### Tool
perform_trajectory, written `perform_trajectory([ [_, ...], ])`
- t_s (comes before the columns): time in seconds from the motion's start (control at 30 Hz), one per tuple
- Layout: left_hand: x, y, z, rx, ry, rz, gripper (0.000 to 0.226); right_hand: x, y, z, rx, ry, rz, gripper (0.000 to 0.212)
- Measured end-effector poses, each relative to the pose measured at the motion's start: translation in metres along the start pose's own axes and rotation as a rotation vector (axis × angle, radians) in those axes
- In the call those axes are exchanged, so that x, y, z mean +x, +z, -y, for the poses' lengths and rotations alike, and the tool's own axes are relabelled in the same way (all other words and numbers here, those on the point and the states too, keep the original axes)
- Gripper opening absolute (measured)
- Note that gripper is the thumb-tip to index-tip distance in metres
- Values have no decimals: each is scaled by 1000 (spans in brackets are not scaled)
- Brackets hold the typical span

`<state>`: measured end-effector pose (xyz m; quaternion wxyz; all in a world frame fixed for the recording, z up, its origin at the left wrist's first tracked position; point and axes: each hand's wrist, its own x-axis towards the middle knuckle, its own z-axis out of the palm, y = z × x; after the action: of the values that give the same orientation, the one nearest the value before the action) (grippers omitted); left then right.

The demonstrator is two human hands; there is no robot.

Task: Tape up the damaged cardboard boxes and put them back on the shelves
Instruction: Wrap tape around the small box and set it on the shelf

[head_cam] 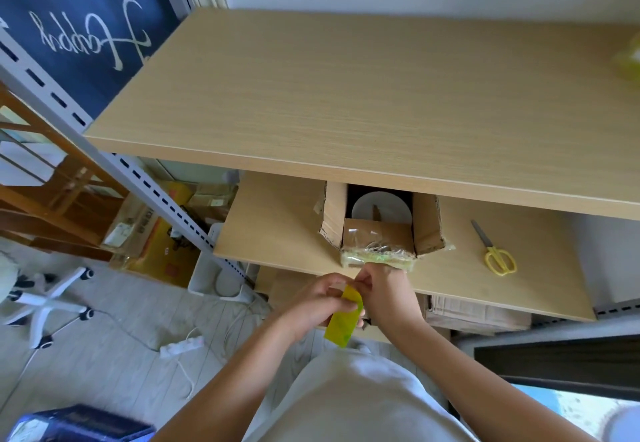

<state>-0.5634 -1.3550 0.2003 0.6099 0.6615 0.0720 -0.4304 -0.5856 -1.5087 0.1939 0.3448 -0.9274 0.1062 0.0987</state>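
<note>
An open cardboard box (379, 233) stands on the lower wooden shelf (277, 219), flaps up, with a white round object inside and old tape along its front edge. Just in front of that shelf, my left hand (317, 301) grips a yellow-green roll of tape (343, 318). My right hand (384, 291) pinches the tape's free end at the top of the roll. Both hands are close together, below the box's front edge.
Yellow-handled scissors (495, 251) lie on the lower shelf right of the box. A wide upper shelf (346, 95) overhangs the box. More cardboard boxes (478, 315) sit below. A chair base (48, 306) and power strip (181, 344) are on the floor at left.
</note>
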Motion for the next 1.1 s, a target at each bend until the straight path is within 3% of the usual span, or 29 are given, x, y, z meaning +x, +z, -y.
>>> perform_trajectory([
  [0.2,7,-6,-5,-108,-98,-12,46,-1,-1,5,34,-62,-69,9],
  [0.3,11,-6,0,-77,-91,-15,32,-2,-2,9,64,-75,-122,13],
  [0.4,15,-13,12,89,-21,-27,21,2,-11,8,48,-79,-78,12],
  [0.47,15,-19,17,215,24,-15,26,4,-18,5,39,-107,-32,10],
  [0.6,18,-23,8,231,118,-55,38,-2,-24,-7,-91,-204,-42,4],
  [0.73,23,-15,-13,855,617,-468,18,-11,-29,-18,-240,-342,-122,12],
  [0.83,32,5,-29,1120,844,-545,13,-17,-32,-28,-268,-346,-166,17],
  [0.97,56,24,-41,1370,759,-491,27,-20,-35,-44,-277,-245,-159,10],
  [1.1,69,26,-40,1490,708,-427,15,-25,-39,-50,-257,-225,-176,10],
])
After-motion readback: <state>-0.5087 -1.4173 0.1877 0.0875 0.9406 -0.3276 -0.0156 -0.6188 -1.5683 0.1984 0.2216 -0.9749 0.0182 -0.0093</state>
